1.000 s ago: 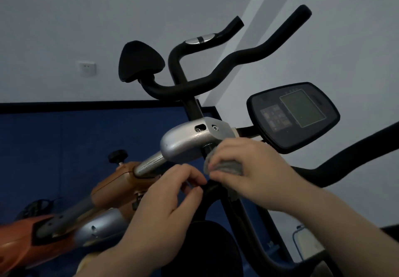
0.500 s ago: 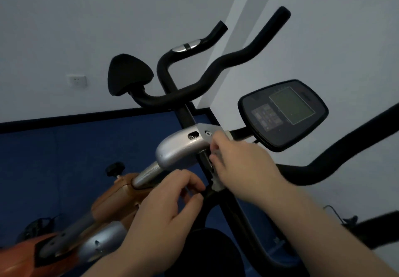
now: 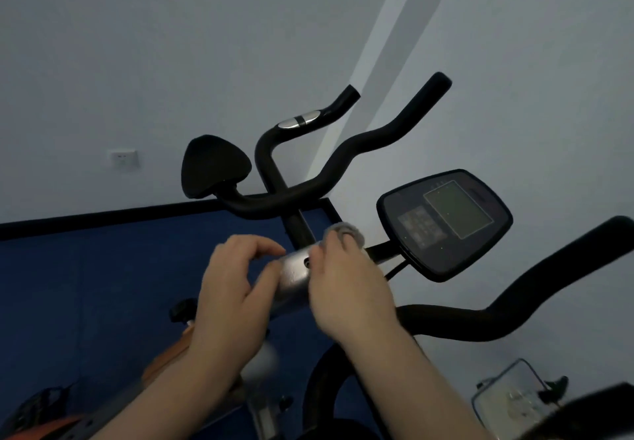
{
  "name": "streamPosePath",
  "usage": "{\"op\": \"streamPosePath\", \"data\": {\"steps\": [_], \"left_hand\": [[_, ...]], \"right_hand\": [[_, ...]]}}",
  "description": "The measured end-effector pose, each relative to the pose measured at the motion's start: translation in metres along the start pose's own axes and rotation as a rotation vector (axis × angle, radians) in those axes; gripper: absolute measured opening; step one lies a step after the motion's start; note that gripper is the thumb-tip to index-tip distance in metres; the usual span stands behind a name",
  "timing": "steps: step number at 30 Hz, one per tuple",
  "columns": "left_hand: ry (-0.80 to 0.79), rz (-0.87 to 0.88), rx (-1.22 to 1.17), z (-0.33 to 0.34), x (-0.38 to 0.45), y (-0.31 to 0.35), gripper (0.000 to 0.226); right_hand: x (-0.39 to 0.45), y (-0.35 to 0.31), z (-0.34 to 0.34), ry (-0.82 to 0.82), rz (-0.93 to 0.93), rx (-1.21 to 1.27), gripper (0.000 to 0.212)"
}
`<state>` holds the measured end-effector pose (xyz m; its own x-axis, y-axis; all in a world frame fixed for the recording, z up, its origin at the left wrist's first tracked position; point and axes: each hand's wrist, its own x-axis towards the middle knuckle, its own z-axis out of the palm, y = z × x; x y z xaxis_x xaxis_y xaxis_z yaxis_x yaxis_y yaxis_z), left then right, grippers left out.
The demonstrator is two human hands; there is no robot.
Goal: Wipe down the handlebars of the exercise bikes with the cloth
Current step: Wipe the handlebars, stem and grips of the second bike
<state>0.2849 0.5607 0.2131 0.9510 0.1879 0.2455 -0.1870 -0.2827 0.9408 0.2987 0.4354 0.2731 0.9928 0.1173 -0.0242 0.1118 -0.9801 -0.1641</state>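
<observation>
An exercise bike's black handlebars [image 3: 346, 161] curve up in front of me, with a silver clamp housing [image 3: 295, 275] on the stem below. My right hand [image 3: 346, 288] holds a grey cloth [image 3: 346, 232] bunched in its fingers and presses it on the top right of the silver housing. My left hand [image 3: 233, 288] is at the housing's left end, fingers curled above it and thumb against its side. A second black handlebar arm [image 3: 535, 299] runs out to the right, below the console.
A dark console with a screen [image 3: 446, 223] sits right of my hands. A black pad [image 3: 212, 165] is mounted left of the handlebars. The orange bike frame [image 3: 171, 354] lies below left over blue floor. A clear container [image 3: 507, 402] stands at the bottom right.
Both hands have moved up from the black stem under the housing onto the silver housing itself. The cloth now shows above my right fingers. The view has tilted down.
</observation>
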Motion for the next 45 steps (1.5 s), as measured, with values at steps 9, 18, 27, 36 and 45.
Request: {"op": "streamPosePath", "data": {"steps": [9, 18, 27, 36, 45], "left_hand": [[-0.053, -0.013, -0.014, 0.011, -0.002, -0.021, 0.018], [-0.105, -0.053, -0.060, 0.007, -0.002, -0.018, 0.020], [-0.061, -0.149, -0.176, 0.002, -0.006, -0.022, 0.026], [-0.038, -0.196, -0.183, -0.005, -0.022, -0.029, 0.026], [-0.050, -0.178, -0.180, -0.006, -0.019, -0.028, 0.021]], "right_hand": [[0.018, 0.010, 0.004, -0.149, 0.159, 0.053, 0.045], [0.004, 0.009, 0.011, -0.103, 0.082, 0.024, 0.056], [-0.016, 0.010, 0.007, 0.128, -0.227, 0.036, 0.041], [0.015, 0.038, -0.029, -0.071, -0.682, 0.002, 0.046], [0.028, 0.025, 0.002, -0.116, -0.787, -0.091, 0.045]]}}
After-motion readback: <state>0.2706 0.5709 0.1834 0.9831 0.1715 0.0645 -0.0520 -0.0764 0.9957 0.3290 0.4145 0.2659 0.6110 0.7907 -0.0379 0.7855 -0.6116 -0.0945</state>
